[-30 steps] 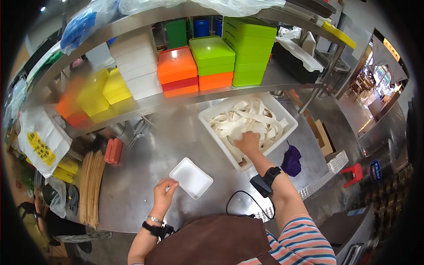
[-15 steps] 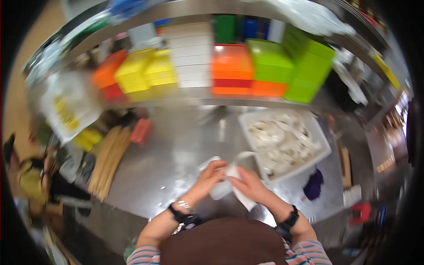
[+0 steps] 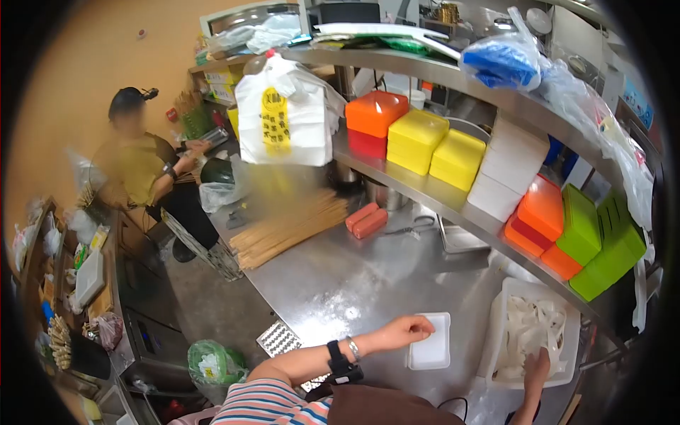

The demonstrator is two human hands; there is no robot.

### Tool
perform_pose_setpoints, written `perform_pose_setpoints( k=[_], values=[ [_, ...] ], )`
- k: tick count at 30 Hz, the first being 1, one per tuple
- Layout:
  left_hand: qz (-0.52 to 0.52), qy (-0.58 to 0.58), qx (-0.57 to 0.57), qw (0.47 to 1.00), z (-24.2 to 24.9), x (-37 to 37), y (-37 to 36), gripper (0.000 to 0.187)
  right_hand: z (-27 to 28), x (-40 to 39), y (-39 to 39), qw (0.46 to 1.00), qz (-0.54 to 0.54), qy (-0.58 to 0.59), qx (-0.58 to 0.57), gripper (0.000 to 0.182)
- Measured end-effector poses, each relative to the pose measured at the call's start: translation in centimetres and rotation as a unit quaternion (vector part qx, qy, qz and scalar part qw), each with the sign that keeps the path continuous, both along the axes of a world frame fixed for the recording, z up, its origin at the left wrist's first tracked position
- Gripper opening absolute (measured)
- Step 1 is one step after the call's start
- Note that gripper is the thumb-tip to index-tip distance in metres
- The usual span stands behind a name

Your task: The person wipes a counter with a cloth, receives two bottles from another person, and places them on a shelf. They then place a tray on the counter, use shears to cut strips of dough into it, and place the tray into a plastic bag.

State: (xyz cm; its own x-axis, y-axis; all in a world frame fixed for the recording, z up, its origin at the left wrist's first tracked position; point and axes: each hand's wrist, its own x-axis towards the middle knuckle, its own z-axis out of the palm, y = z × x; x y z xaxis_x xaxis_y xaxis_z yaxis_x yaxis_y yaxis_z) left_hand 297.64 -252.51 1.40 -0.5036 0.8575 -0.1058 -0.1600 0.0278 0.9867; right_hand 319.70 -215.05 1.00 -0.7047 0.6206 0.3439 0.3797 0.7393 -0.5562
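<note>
My left hand (image 3: 407, 331) hovers at the upper left edge of a small white tray (image 3: 431, 353), its fingers curled loosely with nothing visible in them. The tray lies flat on the steel table. At the right, my right hand (image 3: 536, 367) reaches into a white plastic bin (image 3: 499, 333). Its fingers are bent down on pale, flat, ribbon-like strips (image 3: 542, 319) heaped inside; the fingertips are partly hidden among them.
Wooden skewers (image 3: 287, 230), red tube-shaped packs (image 3: 366, 221) and scissors (image 3: 414, 228) lie on the table (image 3: 319, 283). A shelf above holds coloured boxes (image 3: 418, 142) and a white bag (image 3: 283, 113). Another person (image 3: 142, 163) stands at the far left, handling something.
My view has swung left. My hands were together over the table with a white strip between them; now they are apart, the left by the tray, the right inside the bin.
</note>
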Motion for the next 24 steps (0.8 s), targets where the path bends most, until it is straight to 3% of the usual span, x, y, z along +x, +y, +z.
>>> perform_pose_setpoints(
  k=[1, 3, 4, 6, 7, 8, 9, 10, 12, 13, 16, 18, 21, 22, 24],
  values=[
    [-0.015, -0.056, 0.041, 0.997, 3.7, 0.3, -0.2, 0.020, 1.2, -0.1, -1.9, 0.963, -0.008, 0.017, -0.267, 0.015],
    [-0.114, 0.020, 0.200, 0.973, 12.2, 1.4, -0.6, 0.019, 3.2, -0.7, -5.3, 0.939, 0.001, 0.052, -0.340, 0.013],
    [-0.175, 0.111, 0.294, 0.933, 16.3, 2.0, -0.7, 0.018, 3.0, -1.3, -6.2, 0.923, 0.018, 0.073, -0.376, 0.013],
    [-0.280, 0.107, 0.438, 0.848, 21.7, 3.7, -0.8, 0.016, 0.1, -1.6, -6.7, 0.922, 0.020, 0.093, -0.375, 0.013],
    [-0.273, 0.095, 0.484, 0.826, 23.4, 4.9, -0.6, 0.017, -1.2, -2.2, -6.9, 0.923, 0.013, 0.127, -0.364, 0.013],
    [-0.263, 0.112, 0.479, 0.830, 24.3, 5.9, -0.4, 0.017, -0.9, -2.4, -7.7, 0.942, 0.026, 0.103, -0.318, 0.015],
    [-0.314, 0.007, 0.515, 0.798, 24.8, 6.8, 0.0, 0.019, -2.4, -2.2, -7.3, 0.941, 0.044, 0.109, -0.318, 0.015],
    [-0.362, -0.100, 0.542, 0.752, 25.1, 7.2, 0.1, 0.028, -4.8, -1.5, -6.3, 0.945, 0.042, 0.062, -0.320, 0.027],
    [-0.373, -0.102, 0.543, 0.745, 25.3, 7.2, -0.5, 0.026, -8.1, -0.7, -4.2, 0.947, 0.027, -0.038, -0.318, 0.053],
    [-0.386, -0.119, 0.544, 0.735, 25.3, 7.2, -0.7, 0.024, -7.0, -0.8, -5.5, 0.950, 0.005, -0.004, -0.312, 0.045],
    [-0.427, -0.181, 0.545, 0.698, 25.0, 7.3, -1.0, 0.024, -5.3, -1.6, -8.5, 0.961, -0.044, 0.075, -0.263, 0.046],
    [-0.429, -0.174, 0.534, 0.708, 24.9, 7.1, -1.5, 0.025, -5.0, -1.3, -8.1, 0.970, 0.000, 0.026, -0.243, 0.053],
    [-0.386, -0.136, 0.538, 0.737, 25.3, 7.9, -1.7, 0.023, -4.1, -2.1, -8.6, 0.962, -0.012, 0.048, -0.267, 0.058],
    [-0.340, -0.109, 0.552, 0.754, 25.4, 8.4, -1.8, 0.027, -3.2, -2.5, -8.5, 0.957, -0.028, 0.013, -0.290, 0.059],
    [-0.349, -0.082, 0.546, 0.757, 25.5, 8.2, -2.3, 0.028, -3.2, -2.8, -8.3, 0.949, -0.044, -0.024, -0.310, 0.060]
  ],
)
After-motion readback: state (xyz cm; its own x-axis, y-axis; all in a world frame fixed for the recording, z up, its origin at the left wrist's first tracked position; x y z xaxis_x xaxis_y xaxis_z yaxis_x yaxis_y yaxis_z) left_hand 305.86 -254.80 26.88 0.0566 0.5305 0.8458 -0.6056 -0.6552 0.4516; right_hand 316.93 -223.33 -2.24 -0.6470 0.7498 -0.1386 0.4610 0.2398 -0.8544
